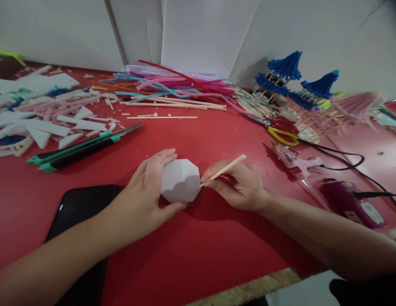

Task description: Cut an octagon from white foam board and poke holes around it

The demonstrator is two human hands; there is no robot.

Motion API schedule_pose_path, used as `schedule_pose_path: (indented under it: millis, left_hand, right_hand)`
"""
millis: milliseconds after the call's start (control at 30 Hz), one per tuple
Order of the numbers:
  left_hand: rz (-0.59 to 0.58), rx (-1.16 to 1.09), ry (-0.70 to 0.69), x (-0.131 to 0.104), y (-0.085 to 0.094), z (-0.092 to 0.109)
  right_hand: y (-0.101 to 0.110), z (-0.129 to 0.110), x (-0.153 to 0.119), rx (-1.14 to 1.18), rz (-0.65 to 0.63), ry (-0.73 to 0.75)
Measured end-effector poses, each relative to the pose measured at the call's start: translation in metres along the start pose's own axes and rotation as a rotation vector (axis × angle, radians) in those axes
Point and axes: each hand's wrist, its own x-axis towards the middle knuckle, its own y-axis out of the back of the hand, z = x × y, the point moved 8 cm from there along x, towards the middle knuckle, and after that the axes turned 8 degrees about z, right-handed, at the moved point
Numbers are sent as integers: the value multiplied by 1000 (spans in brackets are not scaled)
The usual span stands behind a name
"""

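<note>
A pale, many-sided flat piece (181, 180), like foam board or card, is on the red tabletop between my hands. My left hand (149, 185) grips it from the left, fingers along the far edge and thumb along the near edge. A thin wooden stick (228, 167) is pinched between the thumb and fingers of my right hand (239, 185). The stick slants up to the right, its lower end at the right edge of the pale piece; whether it pierces the edge I cannot tell.
Utility knives (86, 148) and white scraps (41, 125) lie at left, a black phone (86, 204) under my left forearm. Coloured pipe cleaners (172, 83) are piled at the back. Scissors (282, 135), a glue gun (293, 161), a purple power box (354, 204) and blue umbrella-like models (283, 68) stand right.
</note>
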Motion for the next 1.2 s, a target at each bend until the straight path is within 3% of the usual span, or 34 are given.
schedule_pose_path:
  millis: [733,1200]
  left_hand:
    - [-9,118,7,-1,-1,1]
    - [-50,93,61,-2,-5,-4]
  right_hand:
    - [-7,0,1,35,-43,-31]
    - [-9,-10,5,-49,-41,51]
